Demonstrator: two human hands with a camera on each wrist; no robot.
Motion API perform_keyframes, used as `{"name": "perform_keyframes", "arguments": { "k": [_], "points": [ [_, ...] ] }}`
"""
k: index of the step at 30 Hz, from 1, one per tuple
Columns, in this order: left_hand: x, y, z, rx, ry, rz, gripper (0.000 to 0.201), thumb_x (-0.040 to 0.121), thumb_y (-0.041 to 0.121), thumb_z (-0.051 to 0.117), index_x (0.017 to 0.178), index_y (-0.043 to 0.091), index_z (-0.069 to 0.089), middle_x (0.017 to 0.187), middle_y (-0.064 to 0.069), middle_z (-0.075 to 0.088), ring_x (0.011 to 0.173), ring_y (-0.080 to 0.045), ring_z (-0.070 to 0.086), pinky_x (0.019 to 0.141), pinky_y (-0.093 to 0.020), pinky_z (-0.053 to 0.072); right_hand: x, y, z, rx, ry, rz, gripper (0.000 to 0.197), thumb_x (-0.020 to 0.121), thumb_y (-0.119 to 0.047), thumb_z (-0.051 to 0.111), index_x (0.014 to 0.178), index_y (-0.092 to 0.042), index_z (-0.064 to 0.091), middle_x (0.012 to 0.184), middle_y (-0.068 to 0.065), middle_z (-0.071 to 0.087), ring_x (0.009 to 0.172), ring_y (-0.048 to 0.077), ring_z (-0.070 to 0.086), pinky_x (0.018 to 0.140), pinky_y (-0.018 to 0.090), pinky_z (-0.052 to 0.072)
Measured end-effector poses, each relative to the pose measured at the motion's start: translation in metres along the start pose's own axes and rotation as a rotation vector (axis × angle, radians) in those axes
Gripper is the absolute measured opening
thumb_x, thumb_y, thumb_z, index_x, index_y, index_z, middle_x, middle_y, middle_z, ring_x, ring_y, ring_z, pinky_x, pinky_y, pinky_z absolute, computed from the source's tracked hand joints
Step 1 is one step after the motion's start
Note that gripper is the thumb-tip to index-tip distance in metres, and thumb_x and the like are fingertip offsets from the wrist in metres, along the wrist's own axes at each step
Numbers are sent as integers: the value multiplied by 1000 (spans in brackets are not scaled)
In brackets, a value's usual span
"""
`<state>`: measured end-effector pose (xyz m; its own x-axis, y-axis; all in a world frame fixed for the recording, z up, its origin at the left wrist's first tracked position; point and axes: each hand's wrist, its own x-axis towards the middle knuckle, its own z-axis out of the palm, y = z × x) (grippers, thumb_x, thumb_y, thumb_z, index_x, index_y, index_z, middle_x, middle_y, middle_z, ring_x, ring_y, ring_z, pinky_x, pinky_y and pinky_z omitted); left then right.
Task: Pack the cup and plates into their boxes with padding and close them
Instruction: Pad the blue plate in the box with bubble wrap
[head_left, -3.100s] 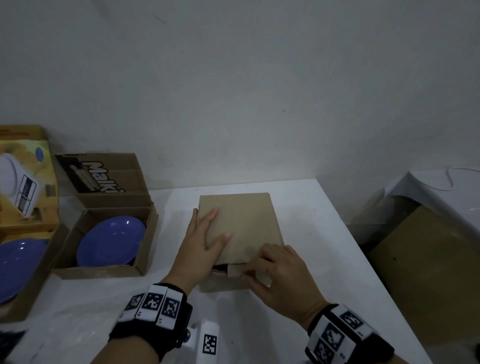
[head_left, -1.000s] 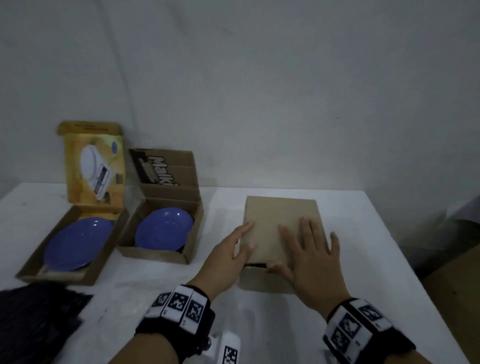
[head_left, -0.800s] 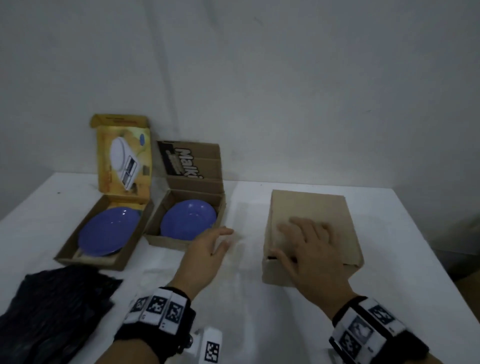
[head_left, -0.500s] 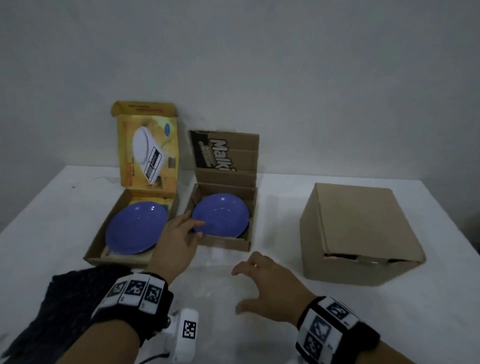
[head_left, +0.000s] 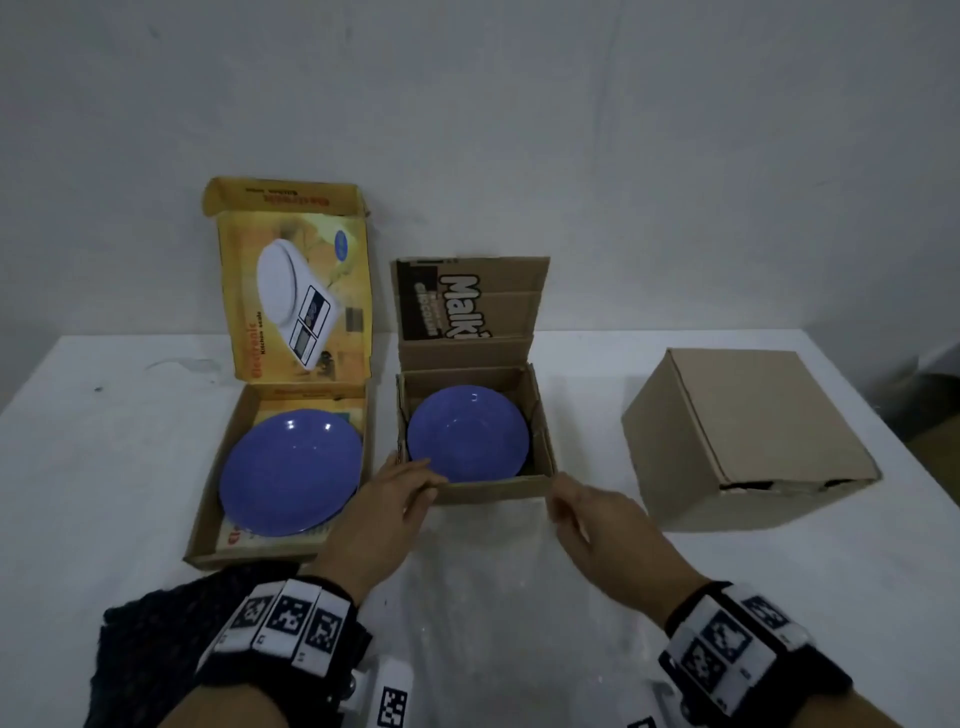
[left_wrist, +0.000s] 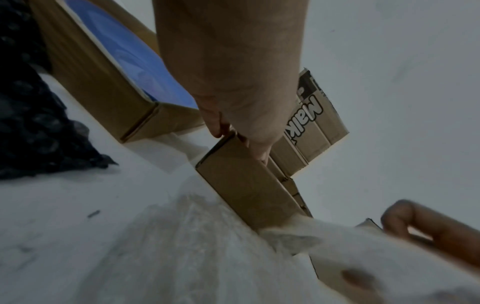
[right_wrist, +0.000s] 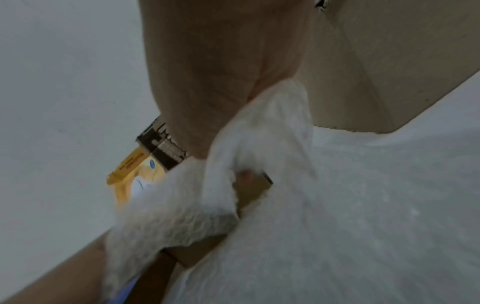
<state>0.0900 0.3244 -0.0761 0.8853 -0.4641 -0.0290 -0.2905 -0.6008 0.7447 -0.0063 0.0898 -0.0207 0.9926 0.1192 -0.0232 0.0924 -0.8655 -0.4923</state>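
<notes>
A small brown box (head_left: 493, 491) stands open at the table's middle, a blue plate (head_left: 467, 434) lying inside. My left hand (head_left: 410, 483) grips its front left corner, thumb and fingers on the edge (left_wrist: 239, 139). At the box's front right corner my right hand (head_left: 566, 506) pinches a white padding sheet (right_wrist: 259, 133) that spreads over the table (head_left: 493, 597) in front of the box. To the left, an open yellow box (head_left: 218, 467) holds a larger blue plate (head_left: 291, 470). A closed plain cardboard box (head_left: 743, 431) stands to the right.
A dark padding sheet (head_left: 150, 639) lies at the near left of the white table (head_left: 104, 441). Both open lids lean back toward the wall. The table's right edge runs just past the closed box.
Both hands left the closed box, which now stands at the right, and moved left to the small brown box. The right hand took hold of the white sheet.
</notes>
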Motion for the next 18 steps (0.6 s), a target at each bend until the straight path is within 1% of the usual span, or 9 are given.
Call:
{"name": "perform_keyframes", "arguments": {
  "k": [2, 4, 6, 8, 10, 12, 14, 16, 18],
  "points": [
    [-3, -1, 1, -21, 33, 38, 19, 95, 23, 51, 107, 27, 65, 126, 10, 55, 120, -2, 44, 100, -25, 39, 12, 0, -4, 57, 143, 52, 14, 87, -15, 39, 89, -28, 44, 75, -4, 49, 58, 19, 50, 55, 36, 44],
    [-2, -1, 0, -26, 56, 71, 16, 94, 23, 53, 102, 24, 67, 116, 12, 57, 111, 0, 49, 92, -19, 41, 23, -2, -6, 112, 293, 129, 20, 90, -21, 34, 99, -27, 51, 90, 0, 55, 72, 20, 56, 66, 38, 49],
    [2, -2, -1, -10, 50, 78, 16, 94, 26, 53, 97, 20, 67, 113, 9, 59, 108, -5, 54, 85, -17, 41, 33, -3, -7, 178, 347, 233, 21, 93, -37, 46, 106, -22, 53, 102, -1, 53, 85, 15, 54, 74, 33, 48],
    [6, -3, -3, 30, 40, 63, 18, 94, 29, 53, 93, 17, 67, 120, 4, 58, 112, -5, 50, 86, -17, 38, 41, -6, -9, 154, 308, 327, 33, 80, -45, 66, 95, -20, 52, 97, -2, 45, 79, 10, 49, 66, 25, 43],
    [12, -2, -6, 79, 58, 64, 19, 93, 31, 54, 88, 17, 67, 131, 2, 51, 121, -8, 43, 93, -22, 36, 48, -5, -7, 102, 290, 349, 28, 78, -35, 70, 80, -18, 48, 102, 2, 45, 77, 12, 49, 65, 26, 42],
    [22, 1, -7, 78, 95, 58, 14, 92, 30, 55, 93, 20, 65, 142, 1, 40, 129, -15, 39, 97, -24, 35, 55, -1, -5, 122, 322, 323, 25, 82, -14, 62, 71, -22, 41, 113, 8, 55, 86, 21, 57, 74, 32, 48],
    [36, 1, -9, 72, 93, 33, 18, 93, 26, 55, 110, 24, 60, 152, 2, 26, 137, -17, 30, 103, -28, 35, 64, 3, -4, 215, 363, 325, 33, 84, -3, 50, 68, -28, 33, 89, 10, 65, 72, 25, 58, 65, 40, 51],
    [50, -2, -8, 78, 64, -1, 31, 93, 21, 54, 123, 27, 52, 157, 5, 11, 141, -18, 26, 104, -33, 38, 73, 1, -6, 328, 456, 341, 28, 85, -1, 45, 74, -25, 35, 66, 2, 53, 58, 21, 50, 56, 40, 46],
    [62, -2, -6, 69, 46, -26, 41, 92, 16, 53, 131, 27, 45, 159, 7, 3, 139, -19, 30, 102, -30, 37, 81, -5, -11, 394, 542, 315, 15, 81, -6, 47, 85, -18, 39, 72, -2, 45, 61, 14, 45, 57, 29, 41]
  ]
}}
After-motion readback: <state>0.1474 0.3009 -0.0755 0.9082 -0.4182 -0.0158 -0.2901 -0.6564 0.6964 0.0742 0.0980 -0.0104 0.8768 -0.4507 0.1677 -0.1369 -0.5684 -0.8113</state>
